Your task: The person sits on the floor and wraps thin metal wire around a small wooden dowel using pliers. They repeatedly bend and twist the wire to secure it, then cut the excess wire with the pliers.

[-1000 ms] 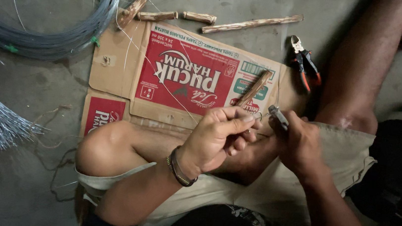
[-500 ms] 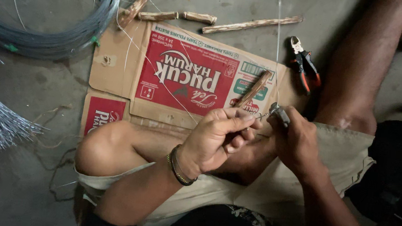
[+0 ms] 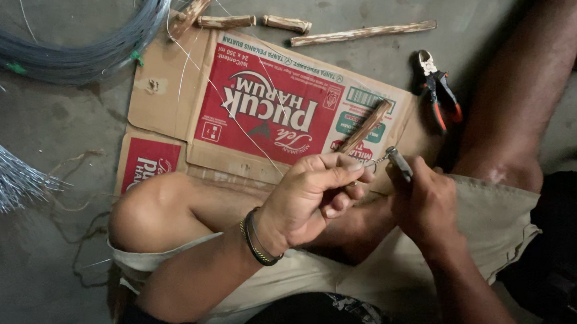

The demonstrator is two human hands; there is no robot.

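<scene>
The left hand (image 3: 314, 193) pinches a short wooden stick (image 3: 364, 126) at the cardboard sheet's (image 3: 168, 85) four o'clock corner, while the right hand (image 3: 427, 205) grips metal pliers (image 3: 400, 164) at the thin wire (image 3: 374, 162) on its lower end, binding apparently unfinished, four sticks (image 3: 363, 33) at twelve o'clock bare.

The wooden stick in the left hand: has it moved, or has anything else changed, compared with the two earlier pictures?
Almost nothing changed. The left hand still holds the wooden stick at the same tilt, and the right hand still grips the small metal tool beside it. The cutters, wire coil and cardboard stayed put.
</scene>
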